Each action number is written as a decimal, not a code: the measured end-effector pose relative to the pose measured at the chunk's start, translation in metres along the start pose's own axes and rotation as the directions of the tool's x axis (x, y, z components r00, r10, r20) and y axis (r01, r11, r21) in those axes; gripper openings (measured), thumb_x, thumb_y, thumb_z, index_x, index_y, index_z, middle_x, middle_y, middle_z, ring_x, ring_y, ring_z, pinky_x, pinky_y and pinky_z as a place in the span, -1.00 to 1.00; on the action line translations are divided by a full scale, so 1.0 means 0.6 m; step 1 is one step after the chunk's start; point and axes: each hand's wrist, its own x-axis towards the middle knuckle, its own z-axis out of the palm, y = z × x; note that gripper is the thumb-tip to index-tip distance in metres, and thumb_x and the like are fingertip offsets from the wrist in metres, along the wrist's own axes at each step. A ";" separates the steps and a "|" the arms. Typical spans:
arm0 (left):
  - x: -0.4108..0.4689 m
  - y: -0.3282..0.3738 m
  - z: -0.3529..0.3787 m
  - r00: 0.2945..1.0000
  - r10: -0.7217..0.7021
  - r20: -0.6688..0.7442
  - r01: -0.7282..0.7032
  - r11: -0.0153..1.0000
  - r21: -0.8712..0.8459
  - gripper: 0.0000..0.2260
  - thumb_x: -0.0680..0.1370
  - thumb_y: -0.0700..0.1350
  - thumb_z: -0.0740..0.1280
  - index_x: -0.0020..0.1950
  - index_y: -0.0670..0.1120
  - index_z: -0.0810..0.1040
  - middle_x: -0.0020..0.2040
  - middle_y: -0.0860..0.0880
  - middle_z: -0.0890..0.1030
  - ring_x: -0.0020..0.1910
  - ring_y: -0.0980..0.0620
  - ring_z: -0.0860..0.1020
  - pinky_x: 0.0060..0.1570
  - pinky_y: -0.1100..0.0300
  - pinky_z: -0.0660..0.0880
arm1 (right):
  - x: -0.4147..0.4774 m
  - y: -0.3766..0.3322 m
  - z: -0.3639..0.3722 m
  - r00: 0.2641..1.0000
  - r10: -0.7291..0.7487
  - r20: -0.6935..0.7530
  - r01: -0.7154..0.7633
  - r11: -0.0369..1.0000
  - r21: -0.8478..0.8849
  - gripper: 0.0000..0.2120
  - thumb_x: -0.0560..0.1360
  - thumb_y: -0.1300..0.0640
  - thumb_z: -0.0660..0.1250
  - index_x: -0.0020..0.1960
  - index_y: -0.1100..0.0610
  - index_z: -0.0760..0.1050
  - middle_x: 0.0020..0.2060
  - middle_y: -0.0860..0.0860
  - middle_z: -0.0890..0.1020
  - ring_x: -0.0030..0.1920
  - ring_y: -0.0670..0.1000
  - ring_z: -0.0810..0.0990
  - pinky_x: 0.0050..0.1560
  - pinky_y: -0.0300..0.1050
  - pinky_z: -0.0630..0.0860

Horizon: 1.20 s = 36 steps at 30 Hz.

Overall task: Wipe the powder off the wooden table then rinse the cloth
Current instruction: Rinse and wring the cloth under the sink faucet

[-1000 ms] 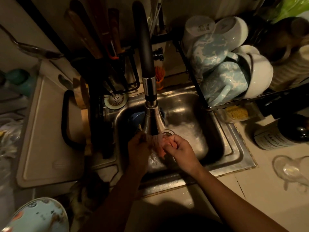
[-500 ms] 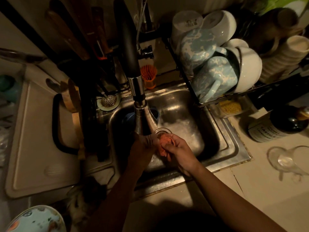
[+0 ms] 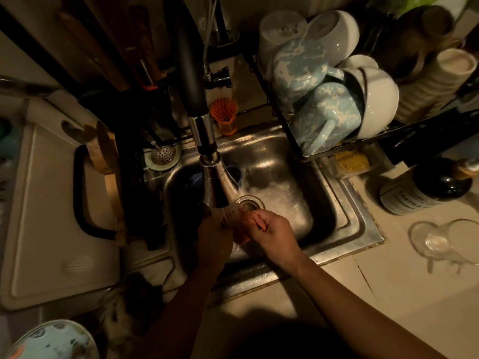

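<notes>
Where water runs, "CASTILE"-labelled bottle point(image 3: 425, 189) right of sink point(image 3: 344, 224).

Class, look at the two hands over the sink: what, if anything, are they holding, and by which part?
Both the left hand and right hand hold a bunched orange cloth between them under the tap's spray; which part cannot be told.

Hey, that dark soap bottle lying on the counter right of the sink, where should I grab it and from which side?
Grip the labelled body of the soap bottle, coming down from above. It lies on its side with its pump neck pointing right, so the round barrel is the widest, most exposed part. The right hand is nearer, though it is closed on the cloth.
</notes>
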 end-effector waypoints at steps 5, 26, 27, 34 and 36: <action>-0.013 0.008 0.005 0.992 0.088 0.091 -0.112 0.947 0.300 -0.67 0.43 0.12 0.21 0.09 0.07 0.62 -0.01 0.00 0.68 0.01 -0.11 0.64 0.05 -0.18 0.57 | 0.019 -0.006 0.001 0.979 0.089 -0.183 -0.087 0.996 0.019 -0.82 0.51 0.26 0.39 -0.15 0.00 0.64 -0.21 0.02 0.73 -0.17 0.02 0.69 -0.03 0.03 0.63; -0.008 -0.015 0.006 0.997 0.072 -0.018 -0.070 0.994 0.089 -0.75 0.42 -0.02 0.36 0.08 0.09 0.67 -0.04 0.00 0.72 -0.01 -0.07 0.68 0.07 -0.12 0.60 | 0.025 -0.007 0.016 0.983 0.071 -0.169 -0.075 0.997 -0.023 -0.80 0.47 0.25 0.40 -0.28 0.02 0.61 -0.39 -0.07 0.64 -0.36 -0.12 0.57 -0.20 -0.09 0.58; 0.000 -0.020 0.004 0.998 0.057 -0.038 -0.053 0.995 0.085 -0.77 0.42 -0.10 0.35 0.04 0.07 0.67 -0.08 -0.02 0.72 -0.06 -0.11 0.68 0.02 -0.14 0.62 | 0.021 -0.009 0.021 0.989 0.050 -0.136 -0.055 0.998 -0.031 -0.77 0.47 0.25 0.40 -0.32 0.01 0.58 -0.41 -0.08 0.64 -0.36 -0.10 0.58 -0.20 -0.04 0.59; 0.004 -0.009 -0.001 0.998 0.053 -0.045 -0.053 0.999 0.010 -0.71 0.43 -0.38 0.35 -0.05 -0.03 0.70 -0.11 -0.03 0.72 -0.07 -0.07 0.69 0.04 -0.15 0.61 | 0.026 -0.006 0.019 0.996 0.018 -0.089 -0.023 0.998 -0.055 -0.79 0.43 0.27 0.39 -0.35 0.09 0.52 -0.39 0.02 0.64 -0.35 -0.06 0.59 -0.19 0.00 0.58; -0.003 -0.001 0.002 0.996 0.074 -0.057 -0.075 0.997 -0.018 -0.73 0.44 -0.36 0.40 -0.07 0.00 0.71 -0.10 0.00 0.72 -0.03 0.00 0.68 0.10 -0.05 0.60 | 0.033 -0.006 0.018 0.975 0.086 -0.206 -0.090 0.996 -0.010 -0.83 0.47 0.29 0.40 -0.21 0.05 0.64 -0.34 -0.07 0.67 -0.33 -0.20 0.58 -0.17 -0.13 0.54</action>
